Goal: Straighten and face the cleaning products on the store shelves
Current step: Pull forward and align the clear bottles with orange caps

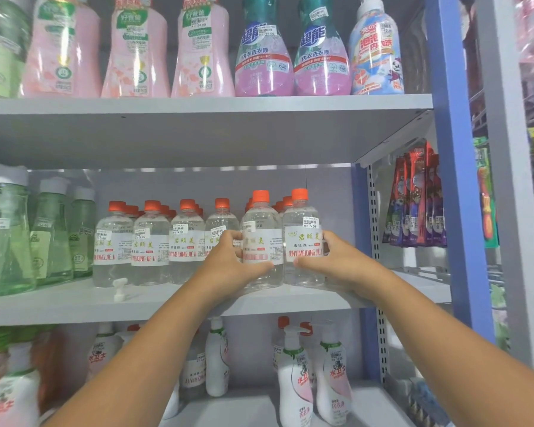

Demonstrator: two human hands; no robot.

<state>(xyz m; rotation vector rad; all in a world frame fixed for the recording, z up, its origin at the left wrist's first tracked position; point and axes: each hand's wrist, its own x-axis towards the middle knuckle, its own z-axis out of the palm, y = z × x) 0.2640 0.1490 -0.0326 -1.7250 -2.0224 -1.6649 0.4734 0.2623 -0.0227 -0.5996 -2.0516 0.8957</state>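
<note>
A row of clear bottles with orange caps and white labels stands on the middle shelf [74, 306]. My left hand [228, 263] grips one clear bottle [261, 229] near the right end, fingers behind it and thumb across its front. My right hand [336, 260] grips the rightmost clear bottle [302, 229], fingers round its right side and thumb under the label. Both bottles stand upright at the shelf's front edge, labels facing out. More clear bottles [151, 241] line up to the left.
Green bottles [10, 238] stand at the left of the middle shelf, and a small white cap piece [119, 288] lies loose near its front. Pink and purple detergent bottles [264, 57] fill the upper shelf; white pump bottles [295, 374] the lower. A blue upright [457, 180] bounds the right.
</note>
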